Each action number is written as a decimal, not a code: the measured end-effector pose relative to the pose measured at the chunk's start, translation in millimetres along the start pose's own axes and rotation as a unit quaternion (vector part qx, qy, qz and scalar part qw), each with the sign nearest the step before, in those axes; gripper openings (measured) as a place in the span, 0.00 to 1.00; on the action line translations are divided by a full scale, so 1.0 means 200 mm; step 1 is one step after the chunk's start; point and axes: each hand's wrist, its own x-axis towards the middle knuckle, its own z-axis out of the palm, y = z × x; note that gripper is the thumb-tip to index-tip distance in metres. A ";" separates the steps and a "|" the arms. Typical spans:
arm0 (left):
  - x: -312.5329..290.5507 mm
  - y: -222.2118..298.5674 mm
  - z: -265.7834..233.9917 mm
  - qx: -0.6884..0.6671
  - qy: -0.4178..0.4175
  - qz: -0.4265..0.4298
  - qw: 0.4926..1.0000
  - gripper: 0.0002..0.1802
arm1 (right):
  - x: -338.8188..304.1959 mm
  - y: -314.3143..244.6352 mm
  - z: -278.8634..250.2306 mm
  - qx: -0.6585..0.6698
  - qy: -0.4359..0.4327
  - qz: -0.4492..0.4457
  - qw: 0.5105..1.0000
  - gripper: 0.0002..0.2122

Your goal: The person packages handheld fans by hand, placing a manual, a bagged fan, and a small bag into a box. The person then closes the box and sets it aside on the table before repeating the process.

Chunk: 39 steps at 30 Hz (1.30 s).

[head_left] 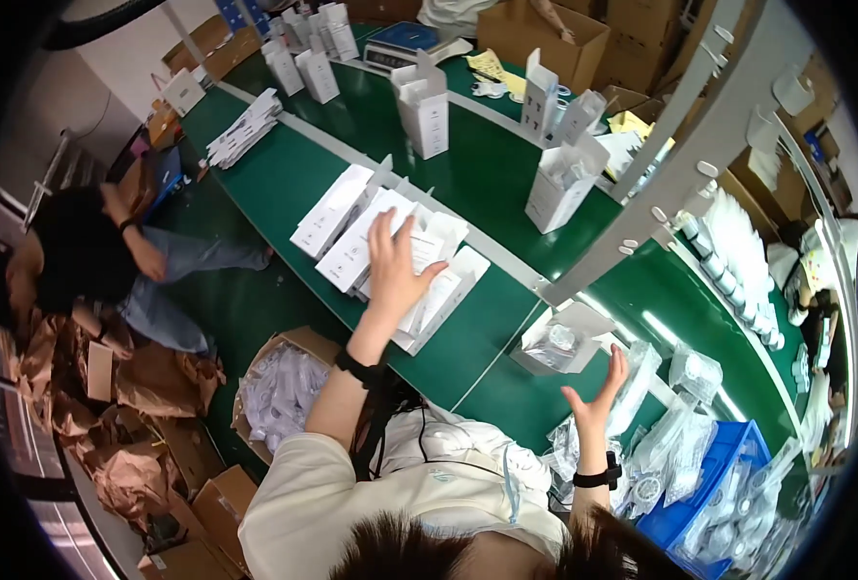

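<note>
My left hand is over a group of white cartons on the green table, fingers spread. Its fingertips overlap the middle carton; whether they touch it I cannot tell. Thumb and fingers of my right hand are apart, with nothing between them. Just beyond that hand an open white box lies tilted, with a round item in clear plastic at its mouth. Beside the right hand are more bagged items in clear wrap.
A blue bin of bagged parts is at the right. Upright open boxes stand beyond the metal rail. Flat cartons lie far left. A carton of plastic bags is on the floor, near a seated person.
</note>
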 end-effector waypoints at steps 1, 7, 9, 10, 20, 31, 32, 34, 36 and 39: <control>0.00 -0.05 0.00 0.033 -0.028 -0.016 0.999 0.42 | -0.01 -0.02 0.04 0.095 0.020 0.078 0.992 0.40; -0.13 -0.12 0.18 0.076 -0.242 -0.046 0.966 0.46 | -0.14 0.18 0.30 0.152 -0.134 0.222 0.954 0.50; -0.16 0.03 0.10 0.044 -0.235 -0.039 0.970 0.48 | -0.07 0.13 0.24 0.197 -0.111 0.272 0.935 0.49; -0.17 0.11 0.05 -0.011 -0.239 -0.026 0.971 0.48 | -0.05 0.13 0.18 0.220 -0.097 0.297 0.924 0.48; -0.45 0.48 0.23 -0.047 -0.516 0.133 0.845 0.47 | 0.58 0.72 -0.32 0.217 0.202 0.318 0.900 0.46; -0.40 0.29 0.65 -0.162 -0.694 0.035 0.701 0.45 | 0.45 1.23 -0.30 -0.206 0.047 0.296 0.932 0.41; -0.35 0.34 0.60 -0.294 -0.644 -0.033 0.706 0.46 | 0.41 1.21 -0.43 -0.276 -0.003 0.391 0.878 0.40; -0.26 0.46 0.53 -0.420 -0.580 -0.096 0.691 0.47 | 0.36 1.21 -0.60 -0.329 -0.087 0.580 0.740 0.39; -0.20 0.61 0.52 -0.512 -0.433 -0.031 0.741 0.46 | 0.19 1.40 -0.63 -0.297 -0.116 0.635 0.704 0.35; -0.17 0.69 0.61 -0.522 -0.379 0.145 0.750 0.45 | 0.23 1.45 -0.57 -0.264 -0.086 0.636 0.720 0.35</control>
